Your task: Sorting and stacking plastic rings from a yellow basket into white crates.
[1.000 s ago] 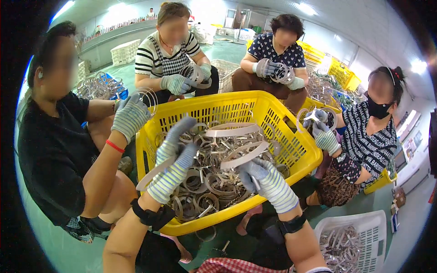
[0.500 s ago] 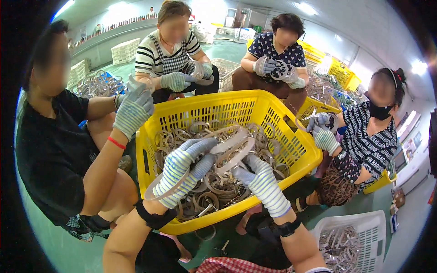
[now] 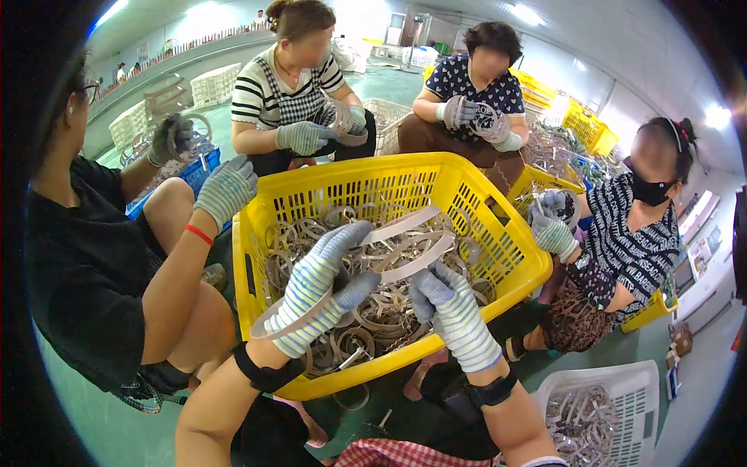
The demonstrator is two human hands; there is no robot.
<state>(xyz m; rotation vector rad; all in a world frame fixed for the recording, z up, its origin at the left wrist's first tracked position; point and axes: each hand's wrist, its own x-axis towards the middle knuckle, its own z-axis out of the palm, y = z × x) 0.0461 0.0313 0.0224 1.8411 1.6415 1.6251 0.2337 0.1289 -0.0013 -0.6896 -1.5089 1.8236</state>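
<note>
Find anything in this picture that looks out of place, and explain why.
A loose ring lies on the green floor below the near edge of the yellow basket. It looks odd because many other rings are heaped inside.

Workers (image 3: 288,97) in striped gloves (image 3: 302,138) sit around a yellow basket (image 3: 537,261) heaped with grey ring-shaped parts (image 3: 299,240) in what looks like a factory workshop. A white crate (image 3: 640,405) at near right holds more, yellow crates (image 3: 587,128) stand far right and pale crates (image 3: 214,86) far left, on a green floor (image 3: 101,424) under bright ceiling lights (image 3: 523,13).
</note>
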